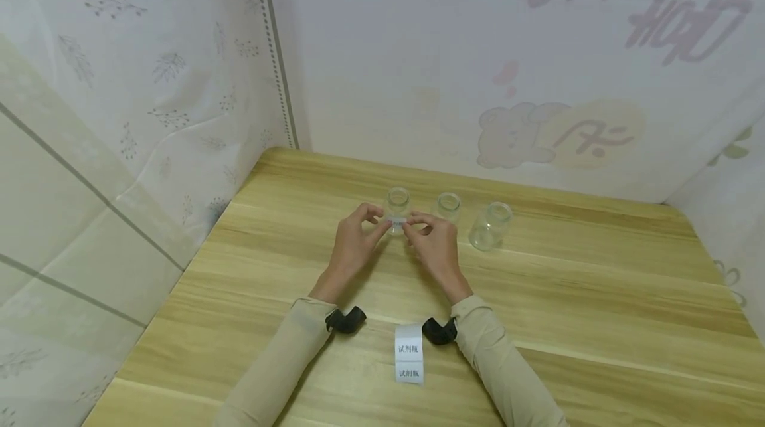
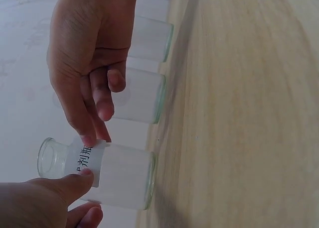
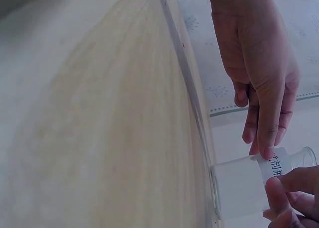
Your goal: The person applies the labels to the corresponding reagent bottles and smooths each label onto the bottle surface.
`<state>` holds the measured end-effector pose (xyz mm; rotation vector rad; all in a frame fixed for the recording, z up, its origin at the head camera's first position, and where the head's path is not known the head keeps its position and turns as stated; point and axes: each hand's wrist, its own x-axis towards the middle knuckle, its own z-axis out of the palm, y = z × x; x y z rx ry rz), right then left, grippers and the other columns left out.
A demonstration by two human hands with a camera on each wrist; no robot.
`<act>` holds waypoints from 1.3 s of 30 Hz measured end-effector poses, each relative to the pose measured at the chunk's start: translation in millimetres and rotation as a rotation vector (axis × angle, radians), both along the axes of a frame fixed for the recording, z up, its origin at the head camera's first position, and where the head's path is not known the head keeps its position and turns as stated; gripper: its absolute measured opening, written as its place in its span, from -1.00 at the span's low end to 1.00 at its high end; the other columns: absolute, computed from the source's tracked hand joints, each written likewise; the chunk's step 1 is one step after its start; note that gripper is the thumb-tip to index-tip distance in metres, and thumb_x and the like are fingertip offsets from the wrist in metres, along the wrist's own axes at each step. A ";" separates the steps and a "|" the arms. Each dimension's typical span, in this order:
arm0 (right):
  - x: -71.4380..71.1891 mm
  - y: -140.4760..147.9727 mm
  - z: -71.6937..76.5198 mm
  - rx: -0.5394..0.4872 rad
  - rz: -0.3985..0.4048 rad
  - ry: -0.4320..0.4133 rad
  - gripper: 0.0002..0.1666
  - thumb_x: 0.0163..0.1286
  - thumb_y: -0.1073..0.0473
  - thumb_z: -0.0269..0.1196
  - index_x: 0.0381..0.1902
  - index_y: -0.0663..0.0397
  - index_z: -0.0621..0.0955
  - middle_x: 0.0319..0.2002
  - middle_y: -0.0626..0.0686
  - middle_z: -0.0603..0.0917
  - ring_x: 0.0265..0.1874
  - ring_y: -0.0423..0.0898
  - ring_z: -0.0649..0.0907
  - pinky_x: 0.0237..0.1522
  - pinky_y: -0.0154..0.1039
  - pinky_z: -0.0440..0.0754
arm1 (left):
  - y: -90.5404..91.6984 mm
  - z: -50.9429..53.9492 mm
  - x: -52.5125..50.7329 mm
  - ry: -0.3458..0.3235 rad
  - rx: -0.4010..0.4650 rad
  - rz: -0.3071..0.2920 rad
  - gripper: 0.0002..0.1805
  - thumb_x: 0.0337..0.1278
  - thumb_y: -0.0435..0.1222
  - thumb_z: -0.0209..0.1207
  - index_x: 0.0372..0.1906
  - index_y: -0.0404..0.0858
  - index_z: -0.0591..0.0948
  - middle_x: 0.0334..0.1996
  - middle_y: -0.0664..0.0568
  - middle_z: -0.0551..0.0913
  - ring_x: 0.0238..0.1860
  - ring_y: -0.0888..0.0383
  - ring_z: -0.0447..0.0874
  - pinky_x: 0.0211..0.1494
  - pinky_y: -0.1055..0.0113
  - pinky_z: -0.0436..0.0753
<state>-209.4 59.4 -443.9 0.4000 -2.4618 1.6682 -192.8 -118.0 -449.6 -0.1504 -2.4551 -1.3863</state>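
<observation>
A clear glass bottle (image 1: 398,201) (image 2: 127,178) (image 3: 241,185) stands upright at the left of a row, with a white printed label (image 1: 398,222) (image 2: 94,161) lying across its front near the shoulder. The left hand (image 1: 352,241) (image 2: 45,200) (image 3: 261,58) holds the bottle from the left, its thumb on one end of the label. From the right, the right hand (image 1: 437,251) (image 2: 89,49) (image 3: 296,193) holds it too, thumb pressing the label's other end. The fingers behind the glass are partly hidden.
Two more glass bottles (image 1: 448,204) (image 1: 491,228) stand on the wooden table (image 1: 568,287) to the right. A strip of two printed labels (image 1: 409,360) lies between the forearms. Patterned cloth (image 1: 388,68) hangs behind the table's far edge.
</observation>
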 end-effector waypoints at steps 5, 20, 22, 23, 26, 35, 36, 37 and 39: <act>-0.5 -0.2 0.8 -0.011 0.008 0.009 -0.85 0.36 0.34 0.41 -0.21 0.39 0.74 0.11 0.34 0.70 -0.57 0.21 0.76 -0.78 -0.46 0.35 | 0.1 2.3 -0.5 0.011 0.005 -0.005 -0.74 0.30 -0.28 0.38 -0.04 -0.32 0.62 -0.04 -0.14 0.78 -0.05 -0.09 0.75 0.10 -0.03 0.67; -1.8 -1.0 3.3 0.058 0.049 -0.024 -0.34 0.35 0.24 0.46 0.35 0.27 0.51 0.16 0.30 0.68 -0.50 0.02 0.78 -0.57 -0.33 0.65 | -0.7 3.2 0.3 0.022 0.010 -0.003 -0.69 0.21 -0.28 0.44 -0.07 -0.33 0.62 -0.09 -0.16 0.78 -0.09 -0.11 0.74 -0.03 -0.02 0.69; -1.6 -1.5 2.9 0.069 0.062 -0.027 -0.28 0.37 0.22 0.45 0.41 0.28 0.46 0.18 0.32 0.66 -0.51 0.03 0.77 -0.56 -0.30 0.65 | -0.6 3.0 0.5 0.035 0.002 -0.001 -0.68 0.19 -0.27 0.46 -0.09 -0.33 0.62 -0.12 -0.16 0.77 -0.10 -0.10 0.74 -0.06 -0.01 0.69; -1.3 -1.8 2.7 0.073 0.066 -0.025 -0.26 0.38 0.21 0.45 0.42 0.29 0.45 0.18 0.32 0.66 -0.52 0.05 0.76 -0.57 -0.30 0.65 | -0.5 2.8 0.7 0.042 -0.004 0.002 -0.67 0.17 -0.27 0.47 -0.10 -0.33 0.61 -0.13 -0.16 0.77 -0.11 -0.10 0.74 -0.07 0.00 0.69; -1.2 -2.4 1.9 0.078 0.065 -0.010 -0.27 0.39 0.22 0.44 0.42 0.32 0.45 0.16 0.32 0.67 -0.54 0.06 0.76 -0.59 -0.33 0.62 | -0.6 2.8 1.4 0.054 -0.015 0.008 -0.68 0.15 -0.27 0.48 -0.12 -0.33 0.62 -0.18 -0.15 0.77 -0.14 -0.09 0.74 -0.09 0.01 0.69; -3.4 0.1 0.6 0.053 0.073 -0.015 -0.40 0.43 0.30 0.38 0.39 0.25 0.52 0.16 0.29 0.68 -0.49 0.14 0.78 -0.58 -0.29 0.67 | -6.0 5.4 0.2 0.042 -0.015 -0.016 -0.75 0.16 -0.33 0.46 -0.24 -0.32 0.59 -0.19 -0.16 0.80 -0.13 -0.10 0.78 0.04 -0.07 0.68; -3.7 0.3 1.0 0.047 0.075 -0.019 -0.40 0.43 0.32 0.37 0.38 0.26 0.52 0.17 0.29 0.67 -0.49 0.13 0.78 -0.58 -0.27 0.68 | -7.3 5.4 -0.2 0.051 -0.016 -0.029 -0.75 0.16 -0.35 0.46 -0.26 -0.32 0.58 -0.18 -0.17 0.80 -0.11 -0.11 0.79 0.09 -0.09 0.67; -3.7 0.5 1.4 0.040 0.078 -0.022 -0.41 0.42 0.34 0.36 0.38 0.27 0.52 0.18 0.30 0.67 -0.50 0.12 0.78 -0.58 -0.24 0.70 | -8.4 5.2 -0.8 0.051 -0.017 -0.038 -0.77 0.17 -0.36 0.45 -0.27 -0.31 0.57 -0.16 -0.18 0.81 -0.09 -0.13 0.79 0.15 -0.11 0.65; -3.6 1.2 2.2 0.023 0.082 -0.031 -0.42 0.42 0.39 0.34 0.37 0.29 0.53 0.19 0.31 0.66 -0.52 0.09 0.78 -0.57 -0.17 0.72 | -10.5 5.1 -1.6 0.053 -0.015 -0.059 -0.80 0.20 -0.40 0.41 -0.29 -0.32 0.57 -0.15 -0.20 0.80 -0.04 -0.15 0.79 0.27 -0.14 0.58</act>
